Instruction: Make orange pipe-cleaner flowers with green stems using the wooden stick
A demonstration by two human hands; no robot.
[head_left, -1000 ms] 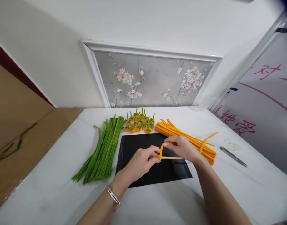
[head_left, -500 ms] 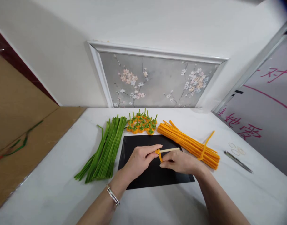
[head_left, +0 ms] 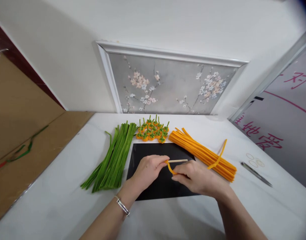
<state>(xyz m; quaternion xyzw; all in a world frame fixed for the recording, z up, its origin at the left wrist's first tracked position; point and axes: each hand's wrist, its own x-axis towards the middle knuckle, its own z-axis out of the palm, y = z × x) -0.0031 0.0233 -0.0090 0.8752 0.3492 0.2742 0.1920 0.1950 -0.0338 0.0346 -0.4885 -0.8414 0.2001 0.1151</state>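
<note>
My left hand [head_left: 151, 168] pinches a thin pale wooden stick [head_left: 178, 161] at its left end, where an orange pipe cleaner [head_left: 171, 169] wraps round it. The loose length of that pipe cleaner curves down into my right hand [head_left: 193, 175], whose thumb and fingers are closed on it. Both hands are held above a black rectangular mat [head_left: 153, 195]. The stick's right end points toward my right knuckles. The coil itself is partly covered by my left fingertips.
Green pipe cleaners [head_left: 114, 160] lie bundled at left, orange ones [head_left: 203, 150] tied at right. Behind the mat stand several small orange pieces with green stems [head_left: 153, 130]. Tweezers [head_left: 256, 174] and clear rings [head_left: 254, 160] lie far right. A cardboard box [head_left: 43, 146] borders the left.
My right hand has moved slightly down and right, drawing the loose orange pipe cleaner into a longer curve. My left hand keeps its pinch. The whole view has shifted a little.
</note>
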